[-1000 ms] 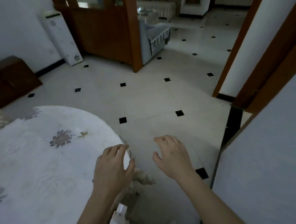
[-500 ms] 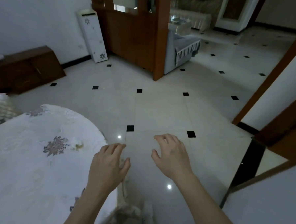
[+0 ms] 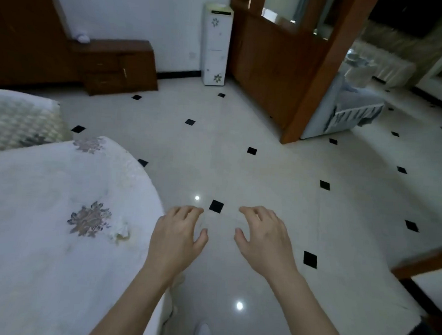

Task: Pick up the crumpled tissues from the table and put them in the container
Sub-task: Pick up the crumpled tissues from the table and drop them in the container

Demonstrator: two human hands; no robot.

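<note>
My gaze had swung left since 1 second before – my left hand and right hand stayed empty over the floor, fingers loosely curled – and 1 crumpled tissue lay on the surface beside my left hand, still to grab.

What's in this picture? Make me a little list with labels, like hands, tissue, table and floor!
left hand: empty, fingers loosely curled, at the table's edge
right hand: empty, fingers loosely curled, above the floor
crumpled tissue: lies on the table beside a flower print, left of the left hand, untouched
table: covered by a white cloth with flower prints
floor: pale shiny tiles with small black diamonds
container: not in view
</note>
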